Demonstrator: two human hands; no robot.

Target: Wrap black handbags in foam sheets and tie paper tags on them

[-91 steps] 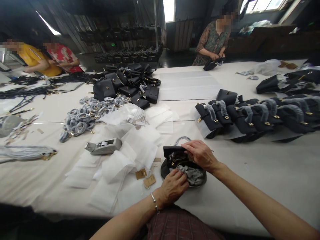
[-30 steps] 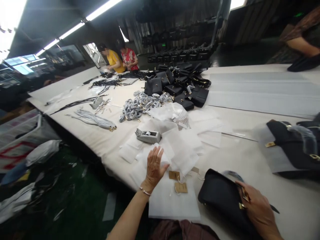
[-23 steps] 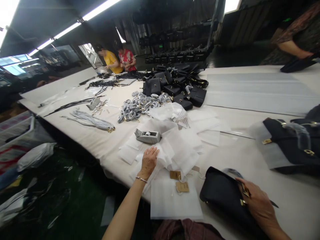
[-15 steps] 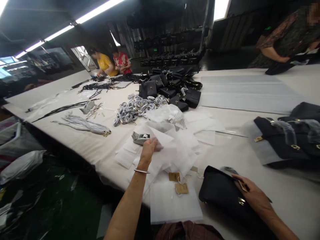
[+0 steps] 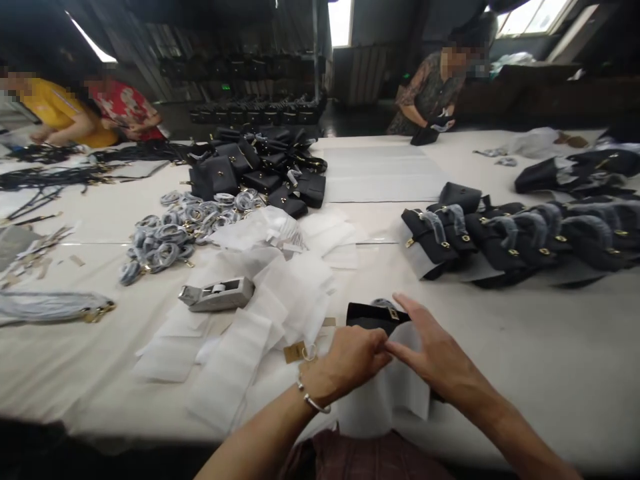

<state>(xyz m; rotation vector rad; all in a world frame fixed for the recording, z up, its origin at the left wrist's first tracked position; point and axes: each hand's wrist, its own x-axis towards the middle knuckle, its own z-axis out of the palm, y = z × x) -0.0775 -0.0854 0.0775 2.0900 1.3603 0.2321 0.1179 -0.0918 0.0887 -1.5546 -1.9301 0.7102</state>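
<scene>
Left hand curled — right hand spread

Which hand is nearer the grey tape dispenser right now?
Left. In the head view, the left hand is to the right of the grey tape dispenser and lower; the right hand is farther right, past the left hand.

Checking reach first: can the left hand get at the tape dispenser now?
Probably yes: only thin white sheets and brown tags lie between the left hand and the tape dispenser, though that hand is busy at a black handbag.
</scene>
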